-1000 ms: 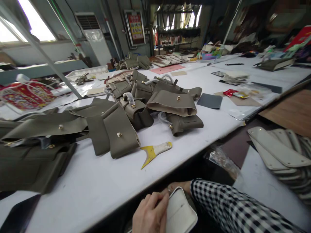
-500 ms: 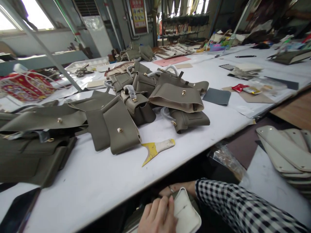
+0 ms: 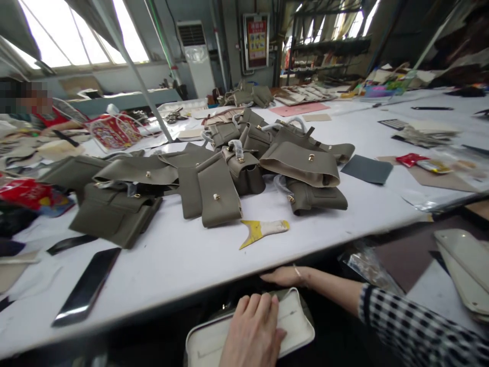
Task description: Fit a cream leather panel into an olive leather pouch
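I see the white counter [image 3: 183,260] filling most of my view, running back into a workshop with tall windows, a standing air-conditioner unit [image 3: 196,56] and a red poster [image 3: 256,40] on the far wall. Across its middle lies a heap of olive-grey leather bag parts [image 3: 244,163], flaps and pouches with small brass studs, some overlapping. Just beside the heap, nearer me, sits a yellow-and-white scraper tool [image 3: 263,231], and a dark strip [image 3: 87,285] lies near the left edge. Below the counter's front edge I hold a pale cream leather panel [image 3: 294,318] over a darker olive piece. My left hand [image 3: 254,334] lies flat on it, fingers spread and not clenched, pressing it down. My right hand [image 3: 286,275] is apart from it, open, fingertips touching the underside lip of the counter. To do this well, I judge the left palm should keep even pressure so the panel sits square on the piece beneath, edges aligned, without creasing the soft leather.
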### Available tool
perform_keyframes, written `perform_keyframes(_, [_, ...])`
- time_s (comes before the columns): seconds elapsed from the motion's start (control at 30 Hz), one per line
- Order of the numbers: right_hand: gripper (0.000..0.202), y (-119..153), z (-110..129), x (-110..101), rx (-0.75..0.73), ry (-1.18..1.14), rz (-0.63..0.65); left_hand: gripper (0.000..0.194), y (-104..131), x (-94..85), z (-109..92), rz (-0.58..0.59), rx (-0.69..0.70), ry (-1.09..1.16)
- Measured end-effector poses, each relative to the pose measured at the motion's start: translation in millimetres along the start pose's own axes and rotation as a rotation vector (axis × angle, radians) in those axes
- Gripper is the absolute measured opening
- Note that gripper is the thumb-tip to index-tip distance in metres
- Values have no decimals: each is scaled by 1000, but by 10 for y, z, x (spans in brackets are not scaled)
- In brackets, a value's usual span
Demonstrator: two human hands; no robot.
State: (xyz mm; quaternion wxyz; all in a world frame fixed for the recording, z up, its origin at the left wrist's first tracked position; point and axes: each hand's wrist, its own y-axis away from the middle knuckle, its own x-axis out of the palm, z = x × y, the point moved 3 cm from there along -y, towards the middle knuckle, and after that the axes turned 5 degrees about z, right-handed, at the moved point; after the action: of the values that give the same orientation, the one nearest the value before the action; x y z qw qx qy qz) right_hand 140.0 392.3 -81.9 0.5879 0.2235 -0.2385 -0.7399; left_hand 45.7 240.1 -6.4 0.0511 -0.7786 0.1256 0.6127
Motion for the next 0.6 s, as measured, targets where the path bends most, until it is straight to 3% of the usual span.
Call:
perform_keyframes(0.13, [52,301,220,-82,-58,208,207,45,29,29,-15,-12,-19,79])
perform_keyframes(0.23, [48,475,361,-64,-100,343,260,40,39,-10,-20,33,-36,127])
perform_keyframes(0.47, [54,653,482,9,-126,531,167,29,116,-196,-50,99,-60,280])
perform_keyframes(0.6, [47,631,597,47,-122,532,111,31,213,-336,158,11,-112,443])
